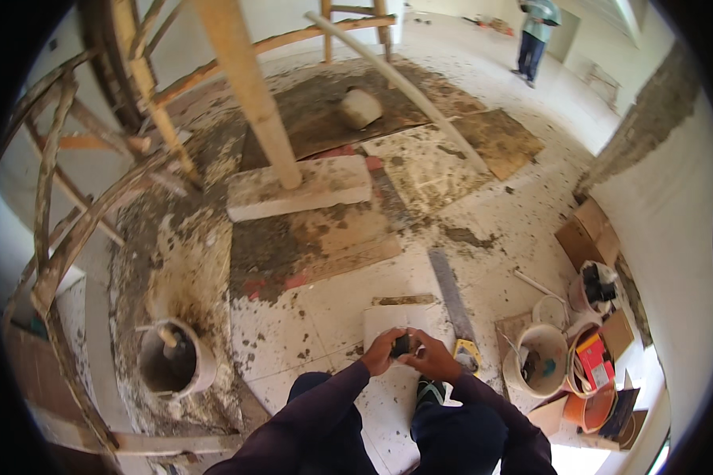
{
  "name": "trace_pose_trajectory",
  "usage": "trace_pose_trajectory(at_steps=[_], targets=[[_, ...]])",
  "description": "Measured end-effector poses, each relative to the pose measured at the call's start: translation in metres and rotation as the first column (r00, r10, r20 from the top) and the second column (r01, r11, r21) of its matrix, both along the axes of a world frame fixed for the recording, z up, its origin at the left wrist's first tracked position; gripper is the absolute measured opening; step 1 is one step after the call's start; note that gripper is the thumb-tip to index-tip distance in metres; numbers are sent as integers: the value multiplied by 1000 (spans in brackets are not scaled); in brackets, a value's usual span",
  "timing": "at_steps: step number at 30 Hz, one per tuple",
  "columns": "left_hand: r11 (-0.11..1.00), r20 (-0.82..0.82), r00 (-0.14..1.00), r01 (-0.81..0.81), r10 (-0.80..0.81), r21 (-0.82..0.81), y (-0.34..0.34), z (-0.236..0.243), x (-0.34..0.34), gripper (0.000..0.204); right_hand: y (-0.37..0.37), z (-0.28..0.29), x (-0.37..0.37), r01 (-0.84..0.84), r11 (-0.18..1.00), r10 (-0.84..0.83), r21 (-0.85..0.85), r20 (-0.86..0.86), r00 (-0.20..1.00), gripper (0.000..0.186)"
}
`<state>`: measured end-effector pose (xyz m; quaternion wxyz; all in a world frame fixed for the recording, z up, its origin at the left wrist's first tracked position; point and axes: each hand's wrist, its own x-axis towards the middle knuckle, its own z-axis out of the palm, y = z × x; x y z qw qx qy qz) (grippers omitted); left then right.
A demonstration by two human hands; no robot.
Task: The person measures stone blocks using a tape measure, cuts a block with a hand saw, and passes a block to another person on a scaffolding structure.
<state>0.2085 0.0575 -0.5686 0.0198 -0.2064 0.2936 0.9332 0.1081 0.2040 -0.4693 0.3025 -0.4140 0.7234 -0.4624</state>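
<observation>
My left hand [381, 353] and my right hand [434, 356] meet in front of my knees, fingers closed round a small dark object [402, 346]. Its kind is too small and covered to make out. Just beyond the hands lies a pale square tile or board [378, 318], with a narrow brownish strip [404, 300] at its far edge. To the right of my right hand, on the floor, rests what looks like a handsaw [450, 297], its long grey blade pointing away and its yellow handle close to me.
A mortar-stained bucket [203, 372] stands at left, beside rough wooden poles [49, 174]. At right are a white bucket [543, 340], a red box [592, 360] and cardboard [586, 233]. Ahead, a post stands on a pale block [333, 184]. Another person [535, 39] stands far off.
</observation>
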Motion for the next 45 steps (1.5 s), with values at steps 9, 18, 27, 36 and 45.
trace_pose_trajectory(at_steps=[9,18,27,36,45], targets=[[842,-12,996,67,-87,-535,26,7,0,53,15,-32,-4,59,998,-66,30,291,955,28],[589,80,831,455,-551,-667,5,33,6,56,46,-58,-18,131,989,-148,70,385,911,26],[482,306,782,588,-543,-649,-18,-13,27,40,45,-59,-18,165,983,-182,78,473,862,29],[698,359,930,208,76,-686,-52,-37,46,29,60,-89,-49,418,897,-420,143,570,706,28],[612,575,806,386,140,-690,-110,-56,73,36,126,-206,-5,642,705,-623,301,-170,763,48]])
